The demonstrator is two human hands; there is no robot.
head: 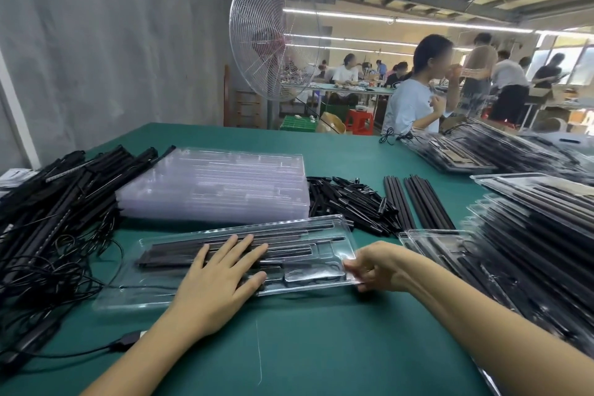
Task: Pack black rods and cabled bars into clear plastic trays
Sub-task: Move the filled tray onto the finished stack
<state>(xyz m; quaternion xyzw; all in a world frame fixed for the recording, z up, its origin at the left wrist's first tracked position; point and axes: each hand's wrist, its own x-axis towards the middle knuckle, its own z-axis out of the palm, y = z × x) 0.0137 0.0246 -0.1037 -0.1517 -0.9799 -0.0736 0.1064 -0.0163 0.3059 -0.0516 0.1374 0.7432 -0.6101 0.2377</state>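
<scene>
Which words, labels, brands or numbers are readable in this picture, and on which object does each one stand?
No text can be read in this picture.
The white papers at the left edge of the table: dark marks, too blurred to read.
The clear tray in front and the black rods: no print visible.
</scene>
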